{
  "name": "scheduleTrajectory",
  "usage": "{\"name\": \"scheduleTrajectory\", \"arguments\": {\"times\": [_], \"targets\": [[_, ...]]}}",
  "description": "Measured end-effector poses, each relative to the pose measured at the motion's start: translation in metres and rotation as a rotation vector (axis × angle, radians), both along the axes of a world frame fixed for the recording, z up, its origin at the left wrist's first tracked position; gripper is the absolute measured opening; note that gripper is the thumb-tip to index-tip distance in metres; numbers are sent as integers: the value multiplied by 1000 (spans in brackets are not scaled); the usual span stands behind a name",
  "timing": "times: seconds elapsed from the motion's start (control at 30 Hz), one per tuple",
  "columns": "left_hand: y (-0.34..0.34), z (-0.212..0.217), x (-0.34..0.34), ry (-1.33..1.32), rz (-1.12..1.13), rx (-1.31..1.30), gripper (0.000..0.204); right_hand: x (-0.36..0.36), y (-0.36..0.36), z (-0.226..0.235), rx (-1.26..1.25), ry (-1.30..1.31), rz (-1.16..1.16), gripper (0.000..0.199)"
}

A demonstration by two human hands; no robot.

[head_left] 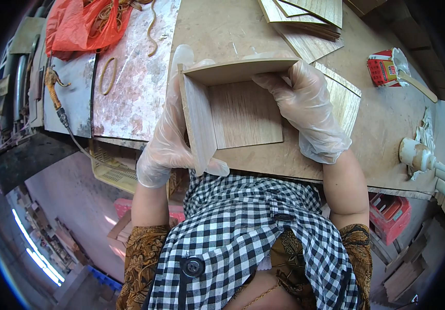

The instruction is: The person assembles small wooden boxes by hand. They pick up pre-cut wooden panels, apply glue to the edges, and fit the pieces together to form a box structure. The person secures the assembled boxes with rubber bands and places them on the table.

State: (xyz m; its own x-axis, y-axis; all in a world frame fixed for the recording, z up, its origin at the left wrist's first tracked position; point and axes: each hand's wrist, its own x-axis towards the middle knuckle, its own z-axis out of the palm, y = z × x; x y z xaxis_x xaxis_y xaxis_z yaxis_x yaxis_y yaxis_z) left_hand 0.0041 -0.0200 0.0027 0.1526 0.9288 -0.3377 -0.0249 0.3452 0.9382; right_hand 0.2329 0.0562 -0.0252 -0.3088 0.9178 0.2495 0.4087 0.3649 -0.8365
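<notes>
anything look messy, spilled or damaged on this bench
Yes. The glue bottle at the bench's right edge is crusted with dried glue. The red can sits open, a stick left in it. Loose rubber bands lie scattered beside the red bag.

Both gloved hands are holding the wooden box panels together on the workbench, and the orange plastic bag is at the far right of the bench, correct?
Not quite. The head view shows the orange plastic bag at the far left. The left hand and right hand, both gloved, do hold the wooden box panels on the workbench.
</notes>
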Motion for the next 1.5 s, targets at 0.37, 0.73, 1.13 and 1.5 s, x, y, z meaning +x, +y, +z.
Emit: {"name": "scheduleTrajectory", "arguments": {"times": [0.37,0.73,1.13,1.5], "targets": [[-1,-24,-12,-18,-68,497,159,32,-7,38,222,518,112,50],[-67,36,-7,-928,47,1036,37,170,-132,-5,-283,646,-496,33],[13,3,177,928,-439,1267,63,142,-130,-38,121,500,-678,28],[81,-8,186,925,-650,1075,89,118,-134,-13,111,325,-631,16]]}}
